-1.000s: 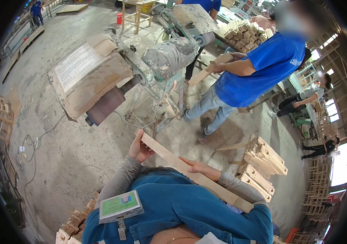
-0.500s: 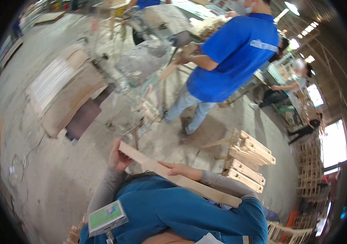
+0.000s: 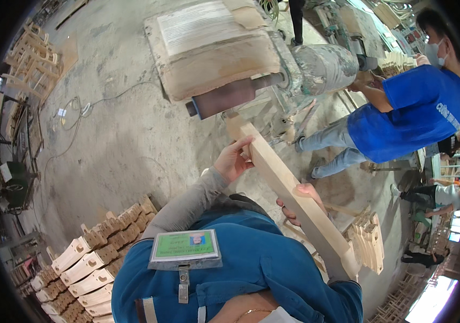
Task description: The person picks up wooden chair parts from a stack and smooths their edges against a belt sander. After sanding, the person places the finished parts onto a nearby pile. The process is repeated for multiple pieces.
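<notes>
While I've got the board (image 3: 289, 194) up in both hands, it runs at a slant from near the belt sander (image 3: 224, 99) down toward my right elbow. My left hand (image 3: 232, 160) is wrapped on the upper end, fingers curled over the top edge. My right hand (image 3: 300, 202) is clamped round the middle, fingers over the far side. So both closed on the wood, neither free.

The sanding belt, a brown strip at the machine's front, sits just beyond the board's top end, not touching as far as I can tell. To do this bit well, I reckon: keep the board's long edge square w/ the belt, keep left fingers back from the leading end, press evenly w/ both hands so it doesn't rock. The slanted hold probably needs levelling first.

Other stuff: a co-worker in a blue shirt (image 3: 418, 116) is bent at the machine's far side, well apart from me. Stack of shaped wooden parts (image 3: 92, 258) on the floor to my lower left, another small stack (image 3: 367, 239) by my right. Cable (image 3: 84, 110) lies across the concrete. Badge (image 3: 185, 248) is clipped on my chest.
</notes>
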`<state>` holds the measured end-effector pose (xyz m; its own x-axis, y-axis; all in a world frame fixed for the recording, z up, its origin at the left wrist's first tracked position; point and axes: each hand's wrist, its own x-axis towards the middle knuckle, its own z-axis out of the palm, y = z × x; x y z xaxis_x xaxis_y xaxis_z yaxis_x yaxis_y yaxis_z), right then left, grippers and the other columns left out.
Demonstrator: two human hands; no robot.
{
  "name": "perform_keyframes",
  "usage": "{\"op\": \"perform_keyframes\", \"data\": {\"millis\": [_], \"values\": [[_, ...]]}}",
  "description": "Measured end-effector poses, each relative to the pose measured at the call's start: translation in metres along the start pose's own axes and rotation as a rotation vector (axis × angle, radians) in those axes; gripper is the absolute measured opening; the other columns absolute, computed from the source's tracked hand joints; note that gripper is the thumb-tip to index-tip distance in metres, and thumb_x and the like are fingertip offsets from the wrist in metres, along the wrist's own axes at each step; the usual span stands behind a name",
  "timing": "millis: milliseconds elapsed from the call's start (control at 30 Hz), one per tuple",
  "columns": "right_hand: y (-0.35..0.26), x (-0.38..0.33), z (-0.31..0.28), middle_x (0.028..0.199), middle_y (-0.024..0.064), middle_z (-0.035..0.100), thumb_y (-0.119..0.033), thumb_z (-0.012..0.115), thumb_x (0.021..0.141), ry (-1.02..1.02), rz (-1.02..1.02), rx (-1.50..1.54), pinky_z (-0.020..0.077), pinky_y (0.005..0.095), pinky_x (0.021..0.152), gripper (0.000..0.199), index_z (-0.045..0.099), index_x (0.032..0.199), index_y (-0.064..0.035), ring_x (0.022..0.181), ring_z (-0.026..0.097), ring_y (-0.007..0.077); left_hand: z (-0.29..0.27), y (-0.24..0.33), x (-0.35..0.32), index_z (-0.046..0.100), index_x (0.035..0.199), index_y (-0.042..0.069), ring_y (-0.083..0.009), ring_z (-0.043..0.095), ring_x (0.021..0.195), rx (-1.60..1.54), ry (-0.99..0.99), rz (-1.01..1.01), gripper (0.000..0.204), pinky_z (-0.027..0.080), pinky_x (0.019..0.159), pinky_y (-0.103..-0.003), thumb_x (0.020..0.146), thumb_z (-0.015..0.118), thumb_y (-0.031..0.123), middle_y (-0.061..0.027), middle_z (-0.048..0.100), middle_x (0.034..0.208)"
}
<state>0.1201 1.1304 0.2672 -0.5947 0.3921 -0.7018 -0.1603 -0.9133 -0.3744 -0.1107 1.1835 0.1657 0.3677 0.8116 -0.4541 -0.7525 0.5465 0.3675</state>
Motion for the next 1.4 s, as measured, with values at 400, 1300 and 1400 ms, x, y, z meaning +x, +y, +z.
{"op": "perform_keyframes", "data": {"millis": [400, 1300, 1400], "values": [[-0.023, 0.02, 0.029, 0.087, 0.0101, 0.05, -0.047, 0.047, 0.082, 0.087, 0.03, 0.069, 0.039, 0.0298, 0.039, 0.052, 0.044, 0.106, -0.0011, 0.056, 0.047, 0.0171, -0.001, 0.021, 0.014, 0.05, 0.108, 0.007, -0.0145, 0.055, 0.075, -0.093, -0.045, -0.051, 0.037, 0.051, 0.075, -0.037, 0.08, 0.064, 0.026, -0.004, 0.054, 0.096], [-0.023, 0.044, 0.03, 0.068, 0.0106, 0.048, -0.054, 0.047, 0.078, 0.199, 0.054, -0.05, 0.039, 0.0306, 0.038, 0.054, 0.05, 0.092, -0.0014, 0.048, 0.047, 0.0184, -0.008, 0.034, 0.032, 0.048, 0.112, 0.005, -0.0191, 0.058, 0.083, -0.017, -0.063, -0.053, 0.042, 0.051, 0.074, -0.037, 0.081, 0.062, 0.029, -0.0063, 0.053, 0.099], [-0.018, 0.031, 0.034, 0.083, 0.0101, 0.05, -0.045, 0.048, 0.079, 0.228, -0.033, -0.049, 0.0391, 0.0304, 0.039, 0.053, 0.044, 0.108, -0.0018, 0.052, 0.046, 0.018, -0.001, 0.028, 0.025, 0.049, 0.111, 0.004, -0.0195, 0.058, 0.083, -0.026, -0.033, -0.064, 0.04, 0.051, 0.075, -0.038, 0.081, 0.061, 0.028, -0.0064, 0.053, 0.099]]}}
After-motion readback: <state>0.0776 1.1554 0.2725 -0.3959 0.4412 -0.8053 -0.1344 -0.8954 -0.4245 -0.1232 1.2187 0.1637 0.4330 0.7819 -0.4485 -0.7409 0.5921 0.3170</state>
